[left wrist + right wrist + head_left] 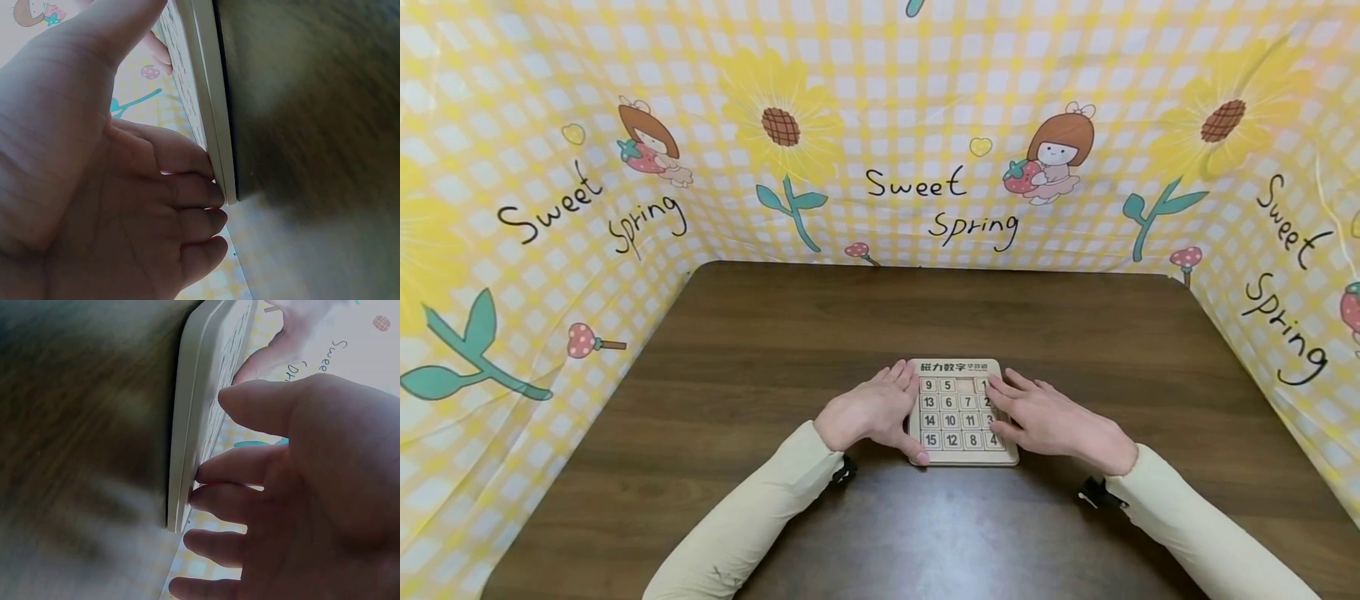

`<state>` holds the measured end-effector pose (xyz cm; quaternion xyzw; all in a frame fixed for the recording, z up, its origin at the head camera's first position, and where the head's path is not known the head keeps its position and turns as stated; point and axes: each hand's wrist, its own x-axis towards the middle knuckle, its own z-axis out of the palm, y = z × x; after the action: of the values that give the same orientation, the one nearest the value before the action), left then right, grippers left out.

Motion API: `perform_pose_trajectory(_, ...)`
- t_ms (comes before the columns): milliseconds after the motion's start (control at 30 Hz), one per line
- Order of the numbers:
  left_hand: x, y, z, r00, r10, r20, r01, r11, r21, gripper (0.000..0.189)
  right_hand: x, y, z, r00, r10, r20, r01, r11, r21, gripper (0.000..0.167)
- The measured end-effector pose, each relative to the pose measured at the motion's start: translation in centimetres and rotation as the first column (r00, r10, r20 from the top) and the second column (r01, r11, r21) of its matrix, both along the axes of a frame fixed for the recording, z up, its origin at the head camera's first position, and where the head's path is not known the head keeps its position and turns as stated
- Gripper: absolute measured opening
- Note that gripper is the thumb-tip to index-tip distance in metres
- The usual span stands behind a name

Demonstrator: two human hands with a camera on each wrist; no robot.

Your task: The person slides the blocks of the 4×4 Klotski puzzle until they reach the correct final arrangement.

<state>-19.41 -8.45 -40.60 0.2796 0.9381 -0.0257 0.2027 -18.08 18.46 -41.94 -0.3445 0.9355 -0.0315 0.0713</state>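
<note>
While the number board (970,457) is lying flat on the brown table (805,333), the left hand (872,410) is bracing its left edge, fingers loosely extended and thumb touching the near corner, without clenching. Moving rightward, the left column (929,422) is showing 9, 13, 14, 15 downward, the second column (951,422) is showing 5, 6, 10, 12, and the third column (971,422) is holding an empty slot (966,385) above 7, 11, 8; these are looking unsettled, so more sliding is probably remaining. The right column (993,441) is reading 1, 2, 3, 4 downward, seemingly one run already complete. Beside it, the right hand (1058,421) is grasping nothing, its outstretched fingers reaching over the board's right edge near the 1 and 2.
</note>
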Motion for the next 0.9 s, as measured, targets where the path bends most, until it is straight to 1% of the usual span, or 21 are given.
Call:
perform_pose_trajectory(300, -0.1, 0.1, 0.0, 1.0, -0.002, -0.002, 0.002, 1.0, -0.003, 0.127, 0.0, -0.5, 0.0, 1.0, 0.017, -0.013, -0.017, 1.0, -0.006, 0.06)
perform_pose_trajectory(700, -0.1, 0.0, -0.2, 1.0, 0.01, -0.001, -0.01, 1.0, 0.005, 0.128, -0.3, -1.7, -0.2, 1.0, 0.02, 0.02, -0.02, 1.0, -0.001, 0.062)
perform_pose_trajectory(900, -0.1, 0.0, -0.2, 1.0, 0.001, -0.007, -0.001, 1.0, 0.002, 0.128, -0.3, -2.0, -0.2, 0.999, 0.026, 0.025, -0.026, 1.0, -0.003, 0.062)
